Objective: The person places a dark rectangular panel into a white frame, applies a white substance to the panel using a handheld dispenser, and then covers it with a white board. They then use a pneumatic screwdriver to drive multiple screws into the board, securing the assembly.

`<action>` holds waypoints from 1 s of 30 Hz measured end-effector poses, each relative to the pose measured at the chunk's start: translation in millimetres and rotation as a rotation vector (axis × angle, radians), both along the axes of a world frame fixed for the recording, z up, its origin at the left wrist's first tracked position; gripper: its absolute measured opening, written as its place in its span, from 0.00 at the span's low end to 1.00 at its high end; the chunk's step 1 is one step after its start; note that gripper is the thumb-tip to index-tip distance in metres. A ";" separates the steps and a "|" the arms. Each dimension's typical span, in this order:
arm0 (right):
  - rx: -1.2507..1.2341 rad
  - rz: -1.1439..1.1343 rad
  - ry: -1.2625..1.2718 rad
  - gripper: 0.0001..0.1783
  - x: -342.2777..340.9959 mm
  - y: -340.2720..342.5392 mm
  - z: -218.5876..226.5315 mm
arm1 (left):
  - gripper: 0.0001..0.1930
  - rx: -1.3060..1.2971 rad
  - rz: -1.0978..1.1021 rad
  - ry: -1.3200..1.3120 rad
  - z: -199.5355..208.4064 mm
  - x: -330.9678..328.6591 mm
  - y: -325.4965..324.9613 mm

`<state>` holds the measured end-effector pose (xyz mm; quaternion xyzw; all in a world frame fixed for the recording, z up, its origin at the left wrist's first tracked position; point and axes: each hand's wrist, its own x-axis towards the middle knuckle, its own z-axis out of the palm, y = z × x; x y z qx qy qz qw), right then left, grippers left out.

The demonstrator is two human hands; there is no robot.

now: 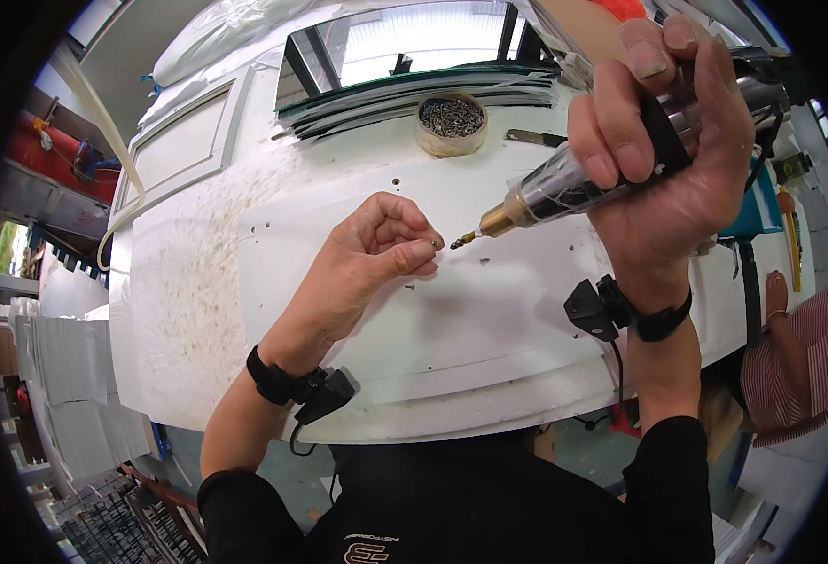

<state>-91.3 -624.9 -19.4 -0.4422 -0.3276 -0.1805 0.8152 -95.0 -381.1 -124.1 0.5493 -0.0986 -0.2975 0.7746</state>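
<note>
My left hand is closed in a pinch above a white panel, with a tiny screw at the fingertips, partly hidden by them. A powered screwdriver with a clear-wrapped body and brass nose is gripped in my right hand. Its dark bit points down and left, just short of the screw. On the panel lie small loose screws, one beneath the bit and another below my left fingers. A dark hole shows beyond my left hand.
Beyond the panel stands a round tub full of screws, beside a stack of glass sheets. A dark flat tool lies to its right. At far left rests a white framed panel; at right is another person's striped sleeve.
</note>
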 end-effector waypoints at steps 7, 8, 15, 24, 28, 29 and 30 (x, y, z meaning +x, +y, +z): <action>-0.045 0.123 -0.043 0.15 11.6 4.2 -4.8 | 0.10 -0.065 -0.013 0.073 -5.9 1.5 5.3; -0.044 0.126 -0.044 0.15 12.2 4.8 -5.3 | 0.10 -0.056 -0.014 0.073 -4.4 1.3 5.0; -0.054 0.145 -0.063 0.16 14.8 7.5 -8.0 | 0.10 -0.067 -0.025 0.089 -2.9 1.5 6.3; -0.055 0.169 -0.051 0.16 30.6 23.0 -6.4 | 0.09 0.078 0.075 -0.103 0.5 0.9 8.3; -0.114 -0.004 0.265 0.20 17.9 66.0 29.0 | 0.07 0.363 0.156 -0.419 4.8 16.9 12.1; -0.172 -0.024 0.225 0.20 22.8 71.0 28.0 | 0.07 0.412 0.172 -0.478 5.7 20.6 14.3; -0.228 -0.047 0.184 0.20 27.5 75.7 26.9 | 0.07 0.429 0.174 -0.499 6.1 24.5 15.5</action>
